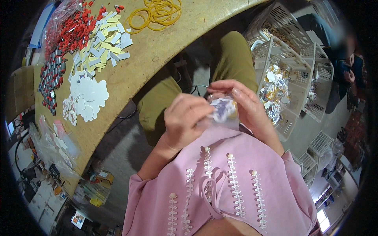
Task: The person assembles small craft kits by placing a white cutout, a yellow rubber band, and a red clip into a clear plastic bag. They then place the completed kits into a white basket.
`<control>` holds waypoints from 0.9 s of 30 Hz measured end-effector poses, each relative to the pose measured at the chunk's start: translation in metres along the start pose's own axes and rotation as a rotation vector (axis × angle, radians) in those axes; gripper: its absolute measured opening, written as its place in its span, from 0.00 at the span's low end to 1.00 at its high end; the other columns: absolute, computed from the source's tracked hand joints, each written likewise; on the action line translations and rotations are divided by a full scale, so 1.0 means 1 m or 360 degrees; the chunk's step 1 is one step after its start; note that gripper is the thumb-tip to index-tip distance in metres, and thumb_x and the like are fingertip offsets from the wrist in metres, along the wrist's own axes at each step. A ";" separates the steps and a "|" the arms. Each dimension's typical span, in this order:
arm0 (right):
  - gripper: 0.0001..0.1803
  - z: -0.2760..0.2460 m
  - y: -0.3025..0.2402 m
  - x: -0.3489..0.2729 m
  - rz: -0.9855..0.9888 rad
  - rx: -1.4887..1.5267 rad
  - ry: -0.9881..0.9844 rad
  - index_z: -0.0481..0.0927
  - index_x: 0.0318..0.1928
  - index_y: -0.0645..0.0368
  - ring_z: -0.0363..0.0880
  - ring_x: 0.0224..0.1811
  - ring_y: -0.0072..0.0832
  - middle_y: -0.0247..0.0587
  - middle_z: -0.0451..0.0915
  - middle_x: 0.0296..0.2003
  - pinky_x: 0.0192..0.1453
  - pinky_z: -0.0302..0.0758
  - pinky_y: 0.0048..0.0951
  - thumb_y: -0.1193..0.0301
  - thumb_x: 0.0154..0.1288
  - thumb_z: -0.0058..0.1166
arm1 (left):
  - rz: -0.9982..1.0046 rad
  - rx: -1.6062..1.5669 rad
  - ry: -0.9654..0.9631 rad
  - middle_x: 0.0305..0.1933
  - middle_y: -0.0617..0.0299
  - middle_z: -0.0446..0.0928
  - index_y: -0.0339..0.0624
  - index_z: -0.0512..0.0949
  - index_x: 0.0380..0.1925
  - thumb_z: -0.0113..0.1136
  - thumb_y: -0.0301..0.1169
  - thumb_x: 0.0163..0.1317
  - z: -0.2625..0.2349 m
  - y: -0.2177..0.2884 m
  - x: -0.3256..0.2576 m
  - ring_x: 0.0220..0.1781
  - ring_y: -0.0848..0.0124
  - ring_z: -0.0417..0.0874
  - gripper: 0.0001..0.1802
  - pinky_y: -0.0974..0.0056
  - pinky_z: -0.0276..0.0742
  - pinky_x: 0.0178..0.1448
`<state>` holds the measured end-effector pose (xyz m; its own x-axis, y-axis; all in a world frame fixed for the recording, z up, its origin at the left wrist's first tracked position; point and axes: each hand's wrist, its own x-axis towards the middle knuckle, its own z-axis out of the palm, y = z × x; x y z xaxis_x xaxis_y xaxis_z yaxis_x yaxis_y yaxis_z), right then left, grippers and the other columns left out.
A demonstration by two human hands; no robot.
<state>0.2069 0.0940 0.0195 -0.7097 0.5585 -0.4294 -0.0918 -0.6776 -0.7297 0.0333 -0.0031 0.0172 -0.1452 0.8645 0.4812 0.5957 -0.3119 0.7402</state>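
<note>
Pretty busy workshop: a curved surface (161, 47) runs up and to the left of the hands, and it's loaded. Nearest on that side is a pile of white cutouts (88, 98), with a few small printed ones (69, 111) just beyond. Further out sit yellow and white strips (104, 45), then heaps of red parts (80, 25) and grey parts (53, 74). Yellow rings (157, 10) lie above the hands near the far edge, and clear bags (51, 143) are left and a bit lower. Main thing is the packet (223, 110), clear with a purple-and-white piece inside, right between the two hands above the lap. Right hand (252, 104) is gripping its right side; left hand (187, 114) is curled against the left side, but it's blurry so can't tell if it's actually pinching. Off right of the hands: plastic crates (299, 72), one holding similar packets (275, 92), and beyond them another person (348, 74).
</note>
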 end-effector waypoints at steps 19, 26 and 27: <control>0.07 -0.007 0.014 -0.002 0.0102 -0.0039 0.0211 0.79 0.44 0.62 0.78 0.37 0.17 0.33 0.79 0.37 0.36 0.82 0.21 0.73 0.69 0.55 | -0.1488 -0.1566 -0.0122 0.44 0.59 0.80 0.29 0.74 0.52 0.53 0.18 0.65 0.003 0.010 0.001 0.43 0.78 0.81 0.15 0.71 0.79 0.48; 0.15 0.005 0.019 -0.001 -0.0254 -0.0417 0.0209 0.73 0.53 0.63 0.79 0.41 0.18 0.35 0.79 0.40 0.38 0.81 0.19 0.74 0.67 0.57 | -0.1454 -0.1252 0.0107 0.37 0.62 0.81 0.30 0.75 0.41 0.58 0.20 0.65 0.015 -0.002 -0.017 0.37 0.80 0.82 0.06 0.74 0.79 0.40; 0.17 0.006 0.021 -0.003 -0.0347 -0.0554 0.0179 0.72 0.54 0.63 0.79 0.41 0.18 0.35 0.80 0.40 0.38 0.81 0.19 0.75 0.67 0.58 | -0.1426 -0.1208 0.0091 0.37 0.62 0.81 0.30 0.75 0.40 0.58 0.21 0.65 0.014 -0.004 -0.018 0.37 0.80 0.82 0.05 0.74 0.79 0.39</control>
<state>0.2028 0.0752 0.0087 -0.6174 0.7328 -0.2862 0.0233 -0.3466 -0.9377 0.0448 -0.0120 -0.0012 -0.3199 0.8814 -0.3476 -0.3580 0.2273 0.9056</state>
